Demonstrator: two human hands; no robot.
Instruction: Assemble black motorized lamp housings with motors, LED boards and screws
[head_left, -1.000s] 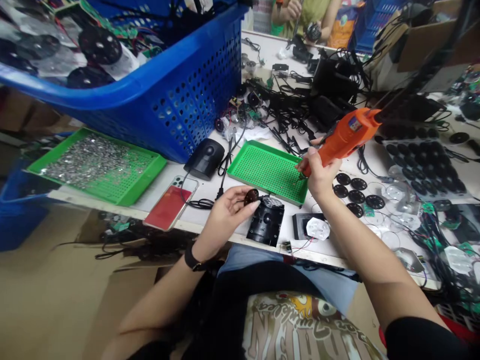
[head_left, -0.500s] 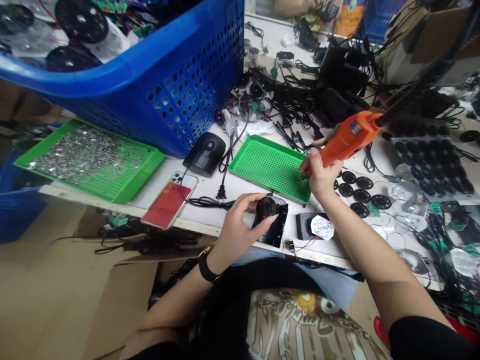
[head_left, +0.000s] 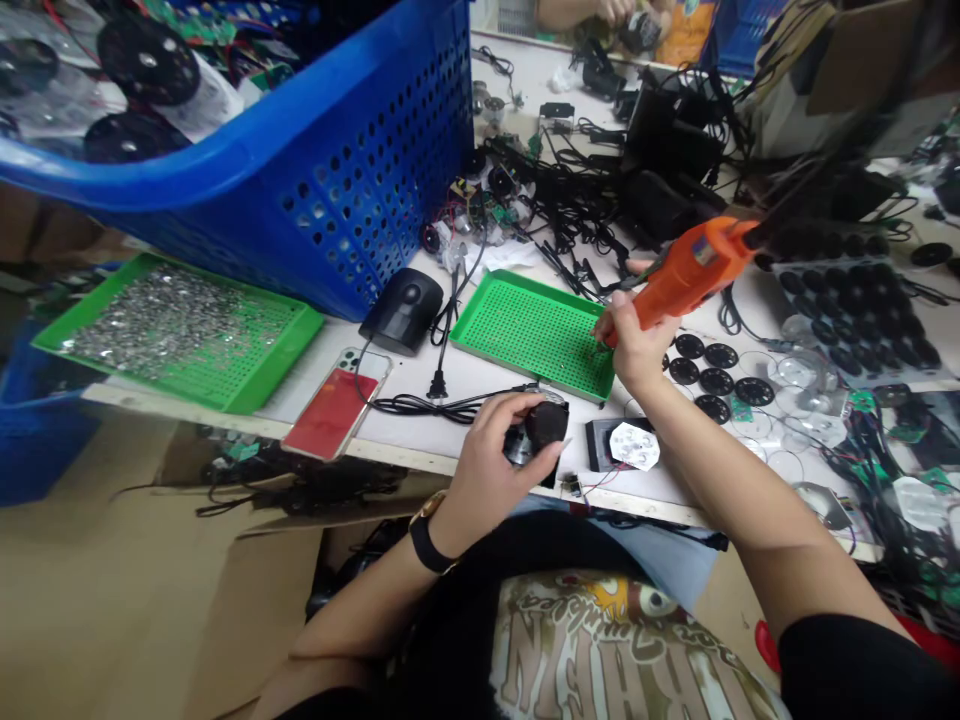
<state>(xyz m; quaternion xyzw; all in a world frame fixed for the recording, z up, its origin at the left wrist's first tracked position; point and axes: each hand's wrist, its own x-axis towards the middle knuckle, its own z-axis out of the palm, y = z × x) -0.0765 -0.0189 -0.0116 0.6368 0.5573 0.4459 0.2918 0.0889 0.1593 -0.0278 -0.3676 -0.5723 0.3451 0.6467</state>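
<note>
Left hand (head_left: 510, 450) curled shut around black disc (head_left: 547, 424) — disc sitting against black housing (head_left: 520, 447) near counter (head_left: 457, 425) edge. Right hand (head_left: 634, 345) closed tight on orange glue gun (head_left: 694, 270), tip low beside green tray (head_left: 525, 335) — gun well apart from disc.

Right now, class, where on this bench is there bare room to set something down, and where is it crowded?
Bare bench shows between the phone and the small green tray, above the black cord. The cable tangle behind that tray is crowded.
</note>
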